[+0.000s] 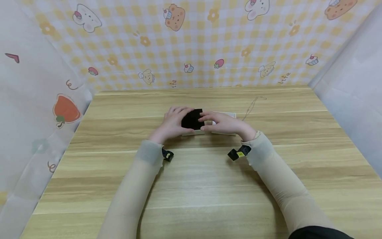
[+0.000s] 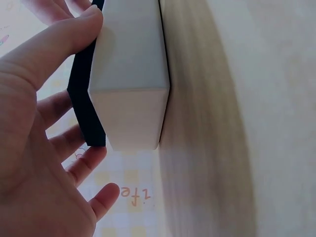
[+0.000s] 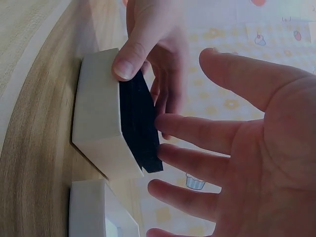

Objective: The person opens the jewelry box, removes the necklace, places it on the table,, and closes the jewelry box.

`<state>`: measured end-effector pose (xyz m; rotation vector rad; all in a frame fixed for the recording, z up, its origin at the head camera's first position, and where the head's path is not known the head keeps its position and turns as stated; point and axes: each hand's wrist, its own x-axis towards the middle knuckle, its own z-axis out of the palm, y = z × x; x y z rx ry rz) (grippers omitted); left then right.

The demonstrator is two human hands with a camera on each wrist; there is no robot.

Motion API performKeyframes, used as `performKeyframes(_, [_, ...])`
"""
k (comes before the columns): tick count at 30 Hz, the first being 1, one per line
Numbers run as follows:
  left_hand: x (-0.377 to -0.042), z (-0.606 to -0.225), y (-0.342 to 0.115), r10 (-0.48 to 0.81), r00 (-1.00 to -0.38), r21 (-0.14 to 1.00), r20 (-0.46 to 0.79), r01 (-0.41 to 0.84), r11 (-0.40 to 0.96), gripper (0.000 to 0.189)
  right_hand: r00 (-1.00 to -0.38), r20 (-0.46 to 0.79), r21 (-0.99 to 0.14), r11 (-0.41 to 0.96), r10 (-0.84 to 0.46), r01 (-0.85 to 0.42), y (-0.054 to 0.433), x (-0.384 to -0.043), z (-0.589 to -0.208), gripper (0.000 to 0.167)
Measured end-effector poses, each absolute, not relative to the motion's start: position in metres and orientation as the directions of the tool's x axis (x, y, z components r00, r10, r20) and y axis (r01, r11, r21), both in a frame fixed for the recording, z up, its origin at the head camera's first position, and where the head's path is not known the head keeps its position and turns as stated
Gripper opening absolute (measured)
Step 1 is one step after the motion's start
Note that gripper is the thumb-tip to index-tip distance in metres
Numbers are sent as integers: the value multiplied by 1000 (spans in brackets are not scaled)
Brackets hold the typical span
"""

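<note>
Head view, table: a wood-grain surface [image 1: 194, 186] meets a yellow-checked cloth [image 1: 200, 49] printed with cartoon animals, cupcakes and strawberries.
Head view, box: a small white box [image 1: 195, 132] sits near the table's middle, a black piece [image 1: 192, 120] at its top.
Head view, hands: the left hand [image 1: 173, 123] grasps the black piece, thumb on the near side, fingers on the far side; the right hand [image 1: 225, 122] is released, fingers spread at the piece's right edge.
Head view, right of the box: a second white box part [image 1: 231, 115] lies partly under the right hand; beyond it is a thin cord [image 1: 257, 97].
Left wrist view, thumb: its tip rests where the black piece meets the white box.
Left wrist view, fingers: bent, they reach the black piece, which stands above the rim.
Right wrist view, fingers: nearly straight, the index and middle tips at the black piece's edge, the thumb well apart.
Right wrist view, below: the second white box part stands just beside the white box.
</note>
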<state>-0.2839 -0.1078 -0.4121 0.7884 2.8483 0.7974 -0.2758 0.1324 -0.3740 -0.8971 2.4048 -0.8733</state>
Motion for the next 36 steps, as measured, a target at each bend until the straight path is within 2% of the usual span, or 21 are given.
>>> performKeyframes(26, [-282, -409, -109, 509, -861, 480, -7, 444, 757, 85, -671, -182, -682, 584, -718, -440, 132, -276, -378, 51])
performKeyframes(31, [-278, -394, -114, 496, -868, 441, 11, 450, 777, 74, -673, -187, -679, 589, -716, -438, 132, -277, -378, 51])
performKeyframes(36, [-272, -382, -117, 508, -860, 375, -44, 457, 806, 58, -659, -194, -674, 587, -727, -449, 132, -277, -378, 52])
